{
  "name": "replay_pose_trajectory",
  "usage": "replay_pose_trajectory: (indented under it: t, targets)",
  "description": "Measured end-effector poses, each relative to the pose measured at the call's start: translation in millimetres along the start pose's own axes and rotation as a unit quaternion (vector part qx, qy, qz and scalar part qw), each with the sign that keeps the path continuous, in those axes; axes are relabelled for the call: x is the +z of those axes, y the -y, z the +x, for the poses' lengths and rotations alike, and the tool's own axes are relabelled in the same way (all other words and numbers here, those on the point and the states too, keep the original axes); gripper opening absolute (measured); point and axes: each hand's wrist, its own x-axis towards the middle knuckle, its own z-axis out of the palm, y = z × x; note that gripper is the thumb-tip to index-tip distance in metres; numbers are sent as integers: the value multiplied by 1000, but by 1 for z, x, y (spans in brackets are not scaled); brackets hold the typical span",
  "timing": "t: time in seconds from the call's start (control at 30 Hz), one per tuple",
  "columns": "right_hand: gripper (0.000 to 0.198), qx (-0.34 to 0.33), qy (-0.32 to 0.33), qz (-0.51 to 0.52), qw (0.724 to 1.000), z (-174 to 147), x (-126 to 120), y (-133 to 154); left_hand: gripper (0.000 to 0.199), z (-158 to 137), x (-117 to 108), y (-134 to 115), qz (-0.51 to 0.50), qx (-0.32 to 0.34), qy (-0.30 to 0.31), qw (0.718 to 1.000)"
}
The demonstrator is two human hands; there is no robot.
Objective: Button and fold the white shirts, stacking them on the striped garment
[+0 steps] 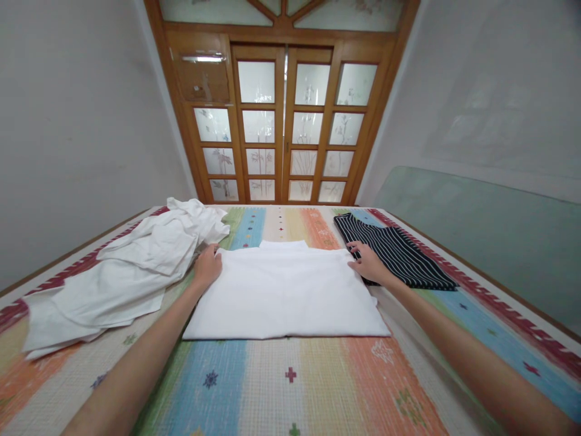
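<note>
A white shirt [285,293] lies folded into a wide, flat shape on the striped bedspread, a small collar-like flap showing at its far edge. At its far left corner, my left hand [209,265] is closed with the thumb at the cloth; some fingers are hidden. My right hand [368,264] touches the far right corner, thumb on the white cloth and fingers apart, reaching over the edge of a folded black garment with white stripes [403,251]. Left of my left hand lies a loose, crumpled heap of white clothes [131,266].
The bedspread [272,387] has coloured stripes and small motifs. A pale green headboard-like panel [481,224] runs along the right side. Walls rise on both sides, and wooden doors with glass panes [284,121] stand beyond the far edge.
</note>
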Motion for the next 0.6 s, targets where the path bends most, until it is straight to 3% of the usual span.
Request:
replay_pose_trajectory:
  t: [0.27, 0.43, 0.53, 0.6]
  targets:
    - [25, -23, -16, -96, 995, -17, 2, 11, 34, -6, 0, -1, 53, 76, -20, 995]
    - [34, -127, -76, -177, 973, -41, 10, 31, 31, -11, -7, -4, 101, 174, -23, 979]
    - [46, -167, -12, -154, 974, -51, 22, 53, 30, -18, -7, -21, 96, 250, 15, 963]
    - [54, -170, 41, -127, 976, -55, 34, 72, 34, -26, -1, -41, 88, 277, 76, 954]
